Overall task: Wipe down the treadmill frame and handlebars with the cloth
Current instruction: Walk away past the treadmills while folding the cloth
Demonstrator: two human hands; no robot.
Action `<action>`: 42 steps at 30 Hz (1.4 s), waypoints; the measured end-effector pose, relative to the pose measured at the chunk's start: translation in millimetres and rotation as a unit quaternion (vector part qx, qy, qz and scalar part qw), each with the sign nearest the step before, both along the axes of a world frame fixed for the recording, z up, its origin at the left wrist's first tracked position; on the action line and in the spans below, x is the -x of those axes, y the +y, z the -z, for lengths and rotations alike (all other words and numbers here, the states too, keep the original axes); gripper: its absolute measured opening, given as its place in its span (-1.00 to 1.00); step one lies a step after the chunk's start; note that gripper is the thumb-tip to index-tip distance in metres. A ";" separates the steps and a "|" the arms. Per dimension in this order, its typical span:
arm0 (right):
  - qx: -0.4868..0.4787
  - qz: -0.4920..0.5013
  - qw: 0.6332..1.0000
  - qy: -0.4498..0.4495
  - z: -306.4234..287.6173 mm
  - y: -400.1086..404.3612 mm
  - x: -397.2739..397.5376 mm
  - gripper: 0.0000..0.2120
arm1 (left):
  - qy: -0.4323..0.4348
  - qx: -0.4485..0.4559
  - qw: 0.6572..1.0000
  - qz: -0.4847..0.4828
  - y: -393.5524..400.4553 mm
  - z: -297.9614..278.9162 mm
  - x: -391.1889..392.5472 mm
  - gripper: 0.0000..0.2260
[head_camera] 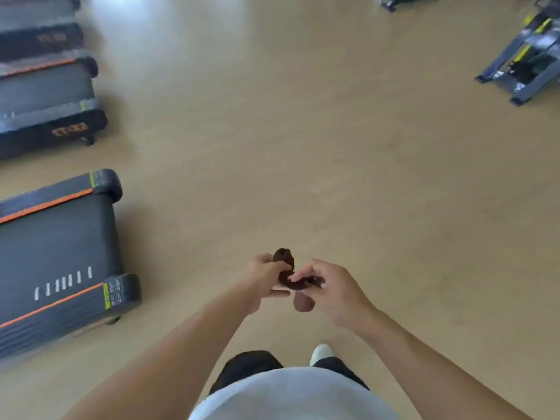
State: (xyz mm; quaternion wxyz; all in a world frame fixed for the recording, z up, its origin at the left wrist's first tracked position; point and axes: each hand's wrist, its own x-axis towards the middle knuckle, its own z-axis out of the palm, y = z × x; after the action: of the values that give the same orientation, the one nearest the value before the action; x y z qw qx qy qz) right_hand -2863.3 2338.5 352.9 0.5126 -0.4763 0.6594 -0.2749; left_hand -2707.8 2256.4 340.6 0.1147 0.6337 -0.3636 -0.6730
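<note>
my left hand (263,275) and right hand (325,287) both grasping dark cloth (286,269) bunched between them; treadmill (57,256) far left of left hand.

A wide stretch of bare tan floor (303,140) lies open ahead and to the right. Along the left edge the rear ends of several treadmills (57,256) jut in, with narrow gaps between them; a dark machine frame (527,65) blocks the far right corner
</note>
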 end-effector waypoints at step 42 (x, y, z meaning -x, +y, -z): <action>0.128 -0.467 0.870 -0.090 -90.8 -1170.8 -514.2 -0.63 | -0.049 0.235 0.825 -0.512 -972.9 4.9 -425.6 -0.87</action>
State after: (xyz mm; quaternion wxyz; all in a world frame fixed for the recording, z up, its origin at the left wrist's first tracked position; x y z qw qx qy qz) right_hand -2349.1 1167.6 443.7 0.5724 -0.7638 0.2699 -0.1269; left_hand -2282.2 1283.5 335.7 0.5706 0.7148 -0.1390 -0.3797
